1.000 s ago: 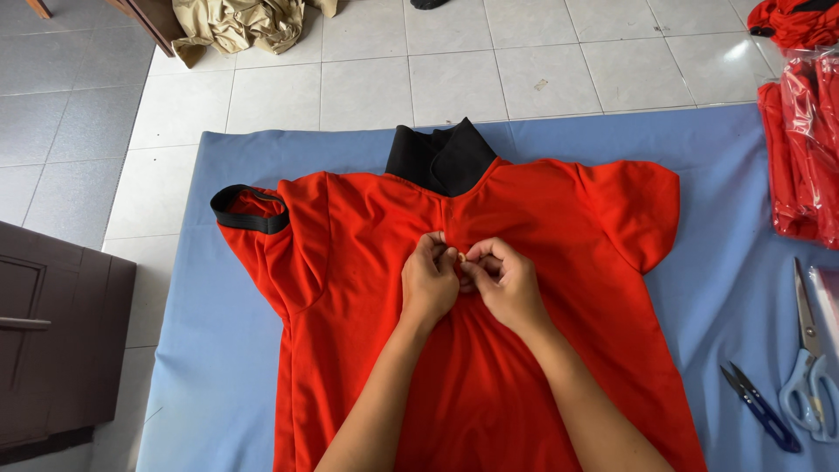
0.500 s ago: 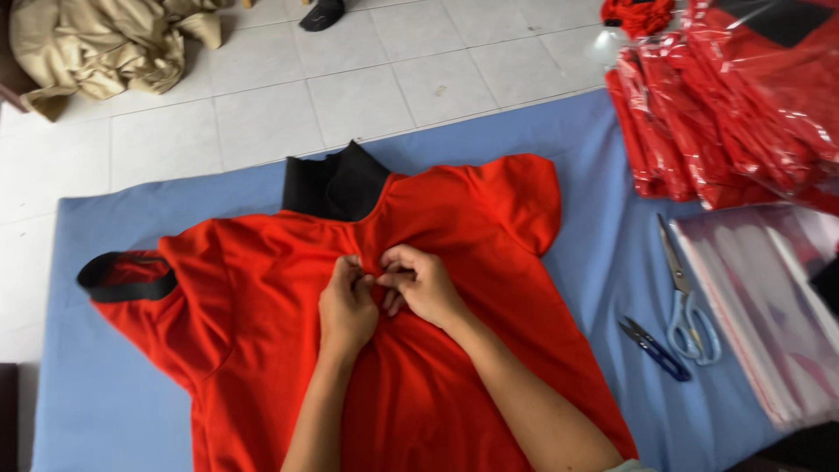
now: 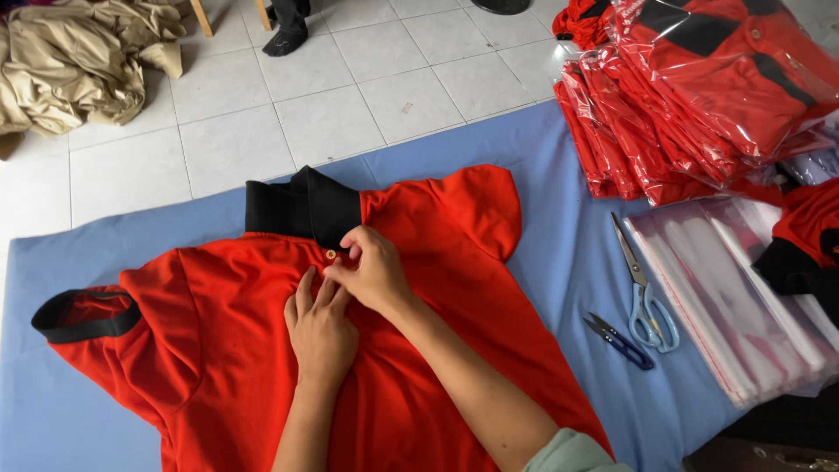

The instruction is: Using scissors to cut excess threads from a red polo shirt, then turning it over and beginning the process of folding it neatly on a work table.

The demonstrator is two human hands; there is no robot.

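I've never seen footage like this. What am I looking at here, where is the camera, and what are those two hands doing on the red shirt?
No machine here: the camera sits on a person's head and looks down at their own bare hands. A red short-sleeved polo shirt with a black collar lies flat on a blue padded mat on a tiled floor. The left hand presses on the shirt's chest, and the right hand pinches the fabric at a small button just below the collar. To the right lie blue-handled scissors, small dark thread snips, a stack of clear plastic bags and a pile of bagged red shirts.
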